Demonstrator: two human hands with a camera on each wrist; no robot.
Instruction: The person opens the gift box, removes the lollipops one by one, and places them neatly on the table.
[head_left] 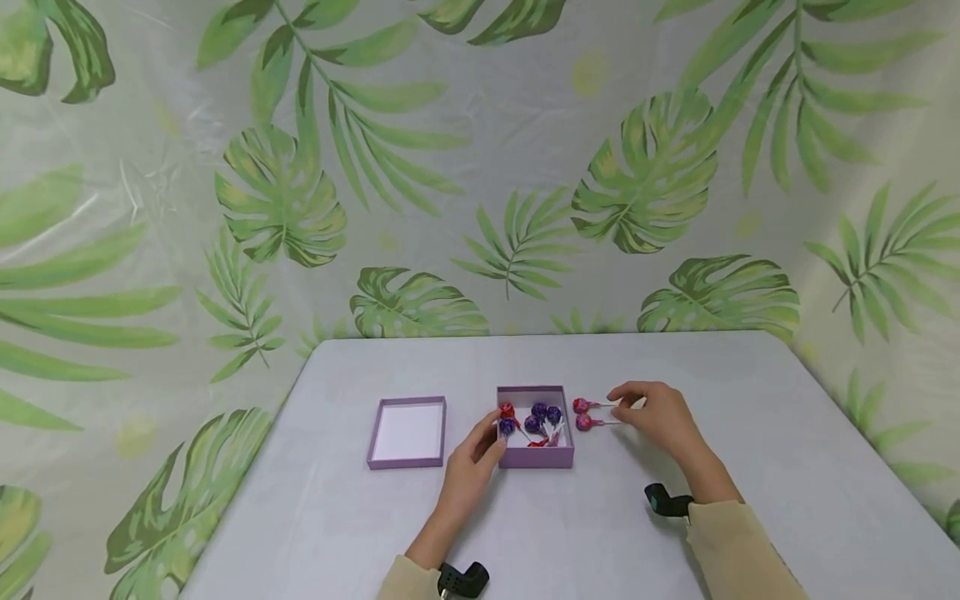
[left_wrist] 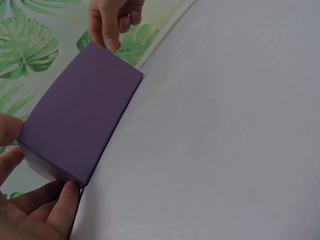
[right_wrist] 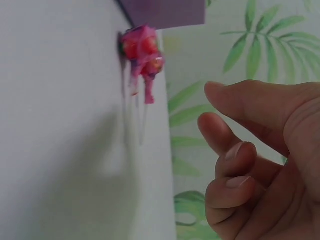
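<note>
A purple box (head_left: 536,457) with a pale inside holds several lollipops, among them purple ones (head_left: 539,410) and a red one (head_left: 507,410). My left hand (head_left: 461,475) grips the box at its left side; in the left wrist view, fingers of that hand touch the purple wall (left_wrist: 85,110) near its corners. To the right of the box, two pinkish-red lollipops (head_left: 583,422) lie on the table with their white sticks pointing right. Over the stick ends hovers my right hand (head_left: 660,417). In the right wrist view its thumb and forefinger are apart, with nothing between them.
Left of the box lies a shallow purple-rimmed lid (head_left: 406,463), its white inside facing up. Everything rests on a white-covered table (head_left: 300,517). Behind it hangs a leaf-patterned sheet (head_left: 517,167). Each wrist carries a small black device (head_left: 666,501).
</note>
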